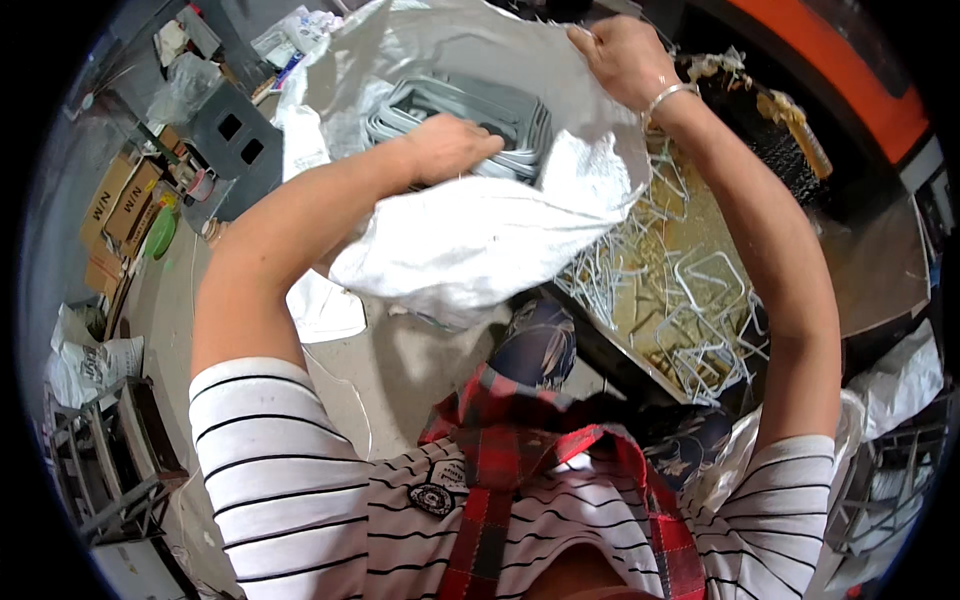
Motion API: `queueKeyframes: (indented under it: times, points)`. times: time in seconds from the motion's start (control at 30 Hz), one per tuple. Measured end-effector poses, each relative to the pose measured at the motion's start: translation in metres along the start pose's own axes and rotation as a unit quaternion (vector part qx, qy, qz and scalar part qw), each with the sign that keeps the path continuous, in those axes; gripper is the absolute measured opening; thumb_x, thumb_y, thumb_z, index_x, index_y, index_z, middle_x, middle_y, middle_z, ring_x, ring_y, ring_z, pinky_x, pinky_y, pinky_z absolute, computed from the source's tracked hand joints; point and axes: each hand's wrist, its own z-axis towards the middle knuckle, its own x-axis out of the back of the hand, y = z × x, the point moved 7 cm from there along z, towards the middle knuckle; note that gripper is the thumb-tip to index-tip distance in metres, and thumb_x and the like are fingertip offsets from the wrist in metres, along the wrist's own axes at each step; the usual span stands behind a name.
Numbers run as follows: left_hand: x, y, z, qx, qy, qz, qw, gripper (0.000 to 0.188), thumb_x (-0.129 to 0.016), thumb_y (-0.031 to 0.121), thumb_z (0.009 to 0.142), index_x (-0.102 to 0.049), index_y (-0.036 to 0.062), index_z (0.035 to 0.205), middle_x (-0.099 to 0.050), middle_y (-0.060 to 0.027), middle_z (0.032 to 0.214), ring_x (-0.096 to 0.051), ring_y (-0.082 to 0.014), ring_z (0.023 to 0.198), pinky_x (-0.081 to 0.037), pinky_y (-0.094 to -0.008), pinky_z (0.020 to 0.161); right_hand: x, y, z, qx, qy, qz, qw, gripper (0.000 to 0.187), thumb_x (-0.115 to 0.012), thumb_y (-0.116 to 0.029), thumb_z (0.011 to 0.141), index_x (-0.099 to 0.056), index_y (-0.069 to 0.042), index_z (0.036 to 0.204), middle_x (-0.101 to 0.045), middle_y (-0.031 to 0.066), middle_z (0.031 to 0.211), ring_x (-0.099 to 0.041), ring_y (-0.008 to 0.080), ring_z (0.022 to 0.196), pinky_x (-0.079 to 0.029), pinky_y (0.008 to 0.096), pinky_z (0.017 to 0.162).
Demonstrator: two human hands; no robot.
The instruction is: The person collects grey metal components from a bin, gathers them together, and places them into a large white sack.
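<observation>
Concrete floor [398, 378] lies beneath the white sack [470, 240]; inside it, my left hand [455, 147] touches grey frames [530, 138], fingers' grip unclear; my right hand [628, 62] pinches its far-right rim.

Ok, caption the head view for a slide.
Left grip at stacked grey frames inside an open white sack, right grip holding its rim.
</observation>
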Motion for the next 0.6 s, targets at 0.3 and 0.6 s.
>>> queueKeyframes:
  times: [0.3, 0.6]
  points:
    - [0.005, -0.016, -0.001, 0.145, -0.125, -0.057, 0.98, 0.052, -0.055, 0.038, 0.076, -0.047, 0.0027, 0.114, -0.048, -0.017, 0.114, -0.046, -0.0286, 0.106, -0.036, -0.0366, 0.089, 0.035, 0.018, -0.008, 0.074, 0.005, 0.143, 0.987, 0.043, -0.052, -0.035, 0.077, -0.058, 0.005, 0.064, -0.056, 0.0233, 0.063, -0.057, 0.0341, 0.062, -0.045, 0.0384, 0.059]
    - [0.236, 0.057, -0.142, 0.512, 0.382, -0.009, 0.77, 0.041, -0.038, 0.028, 0.089, -0.045, 0.0034, 0.12, -0.053, -0.0161, 0.113, -0.053, -0.0285, 0.101, -0.043, -0.0389, 0.085, 0.056, 0.214, -0.136, -0.125, -0.067, 0.01, 0.99, 0.021, -0.057, -0.019, 0.069, -0.06, 0.001, 0.066, -0.055, 0.0204, 0.059, -0.054, 0.0262, 0.051, -0.044, 0.0372, 0.053]
